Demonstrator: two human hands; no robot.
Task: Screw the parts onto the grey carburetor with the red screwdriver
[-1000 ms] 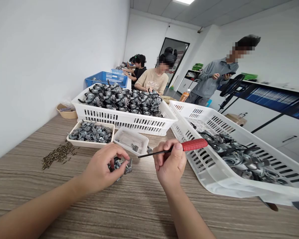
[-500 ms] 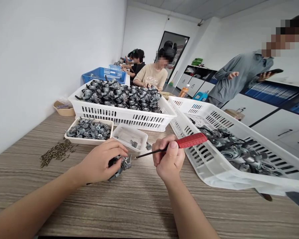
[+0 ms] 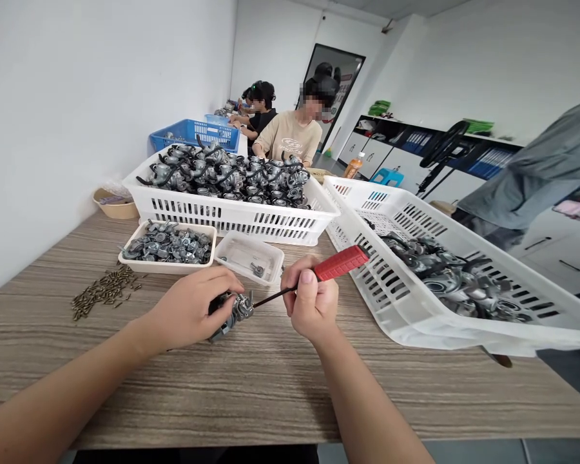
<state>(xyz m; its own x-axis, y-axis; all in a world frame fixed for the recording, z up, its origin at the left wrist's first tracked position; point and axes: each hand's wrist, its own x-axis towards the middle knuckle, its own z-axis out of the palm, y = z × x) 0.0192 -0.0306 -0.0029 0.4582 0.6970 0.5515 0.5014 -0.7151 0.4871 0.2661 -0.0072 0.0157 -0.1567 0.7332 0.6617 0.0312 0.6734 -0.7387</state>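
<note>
My left hand (image 3: 193,303) is closed around a small metal carburetor (image 3: 241,307) and holds it on the wooden table; the palm and fingers hide part of it. In my right hand (image 3: 312,303) is a screwdriver (image 3: 341,263) with a red handle and a dark shaft. Its tip meets the carburetor's right side; whether a screw sits there is too small to tell. Just beyond my left hand stand a cream tray (image 3: 167,265) of small metal parts and a clear plastic tray (image 3: 244,248) with a few parts. Loose brass screws (image 3: 104,290) lie heaped to the left.
A white crate (image 3: 232,222) full of carburetors stands at the back. Another white crate (image 3: 391,322), holding more metal parts, is on the right. Behind are a blue crate (image 3: 193,132), a seated co-worker (image 3: 290,132) and a person in grey (image 3: 526,174) at right.
My right hand has moved left, bringing the screwdriver tip from just off the carburetor onto its side. My left hand keeps its hold. The person in grey has shifted right.
</note>
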